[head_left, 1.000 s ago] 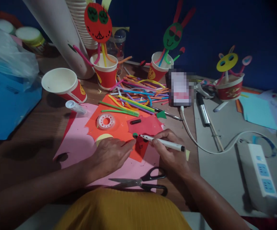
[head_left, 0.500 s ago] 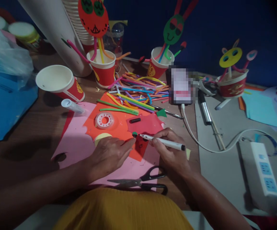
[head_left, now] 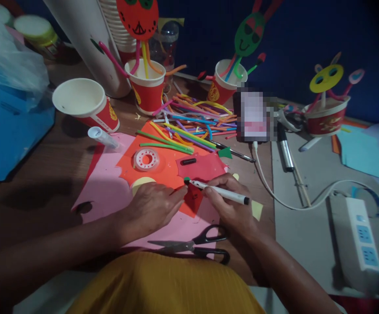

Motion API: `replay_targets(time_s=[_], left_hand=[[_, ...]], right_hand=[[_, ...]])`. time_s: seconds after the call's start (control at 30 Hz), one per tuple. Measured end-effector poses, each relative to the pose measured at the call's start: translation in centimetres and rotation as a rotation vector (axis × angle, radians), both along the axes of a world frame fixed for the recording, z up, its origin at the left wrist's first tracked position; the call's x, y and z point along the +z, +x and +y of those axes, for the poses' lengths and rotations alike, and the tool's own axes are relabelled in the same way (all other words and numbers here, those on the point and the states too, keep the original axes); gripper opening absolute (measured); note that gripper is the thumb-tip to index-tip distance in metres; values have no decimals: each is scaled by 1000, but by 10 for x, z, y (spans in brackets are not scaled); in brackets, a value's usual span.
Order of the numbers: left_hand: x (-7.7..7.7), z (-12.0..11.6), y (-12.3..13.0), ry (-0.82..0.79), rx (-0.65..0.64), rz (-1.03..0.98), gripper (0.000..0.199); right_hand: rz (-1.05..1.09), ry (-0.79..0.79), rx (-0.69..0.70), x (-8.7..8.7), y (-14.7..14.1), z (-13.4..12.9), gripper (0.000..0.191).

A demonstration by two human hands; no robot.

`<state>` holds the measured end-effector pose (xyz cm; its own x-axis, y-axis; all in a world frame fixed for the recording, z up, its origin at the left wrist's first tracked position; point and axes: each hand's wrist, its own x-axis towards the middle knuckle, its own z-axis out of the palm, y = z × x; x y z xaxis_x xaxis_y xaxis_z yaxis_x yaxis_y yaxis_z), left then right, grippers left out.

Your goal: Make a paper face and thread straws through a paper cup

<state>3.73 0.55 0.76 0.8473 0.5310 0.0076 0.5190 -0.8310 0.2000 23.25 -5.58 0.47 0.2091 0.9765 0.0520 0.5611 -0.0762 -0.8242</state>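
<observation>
- Step in hand: looks like inking a small green piece point(head_left: 187, 179). Tip of the white marker point(head_left: 229, 194) is at or just beside it; contact too fine to tell.
- Piece location: near the front edge of the red sheet point(head_left: 205, 166), over the orange sheet point(head_left: 170, 165), toward that sheet's front right corner.
- Right hand point(head_left: 231, 199): closed in a writing grip round the marker barrel, black end pointing back right.
- Left hand point(head_left: 153, 205): palm down, fingers together and nearly straight, fingertips at the piece. Pinned or pinched, can't tell.
- Next move, my read: calls for a steady piece, short light strokes, fingertips clear of the ink. Piece is tiny, could slip or smear.
- Sheets: matte, thin, foam or card by the look. Orange and red have cut, scalloped edges; pink sheet point(head_left: 107, 187) underneath, its left corner by a dark notch.
- Black cap point(head_left: 188, 162): short smooth cylinder on the red sheet.
- Tape roll point(head_left: 137, 160): clear plastic ring, near the orange sheet's left edge.
- Scissors point(head_left: 183, 247): metal blades, black plastic loops, across the pink sheet's front edge, near the front of the wood-grain surface point(head_left: 19, 226).
- Coloured sticks point(head_left: 199, 118): slim, bendy-looking, heaped behind the sheets, some overlapping the orange one's back edge.
</observation>
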Motion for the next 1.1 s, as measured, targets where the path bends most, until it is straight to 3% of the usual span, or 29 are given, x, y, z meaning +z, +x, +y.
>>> replay_targets(time_s=[0.3, 0.4, 0.53, 1.1], left_hand=[[-2, -1, -2, -57, 6, 53, 26], [-4, -1, -3, -57, 8, 21, 28], [-4, -1, -3, -15, -1, -17, 28], [-3, 2, -1, 26, -39, -75, 20]], right_hand=[[-131, 56, 37, 1, -5, 0, 5], [-208, 155, 102, -2, -4, -3, 2], [-273, 262, 205, -5, -2, -5, 12], [-293, 310, 254, -5, -4, 0, 10]])
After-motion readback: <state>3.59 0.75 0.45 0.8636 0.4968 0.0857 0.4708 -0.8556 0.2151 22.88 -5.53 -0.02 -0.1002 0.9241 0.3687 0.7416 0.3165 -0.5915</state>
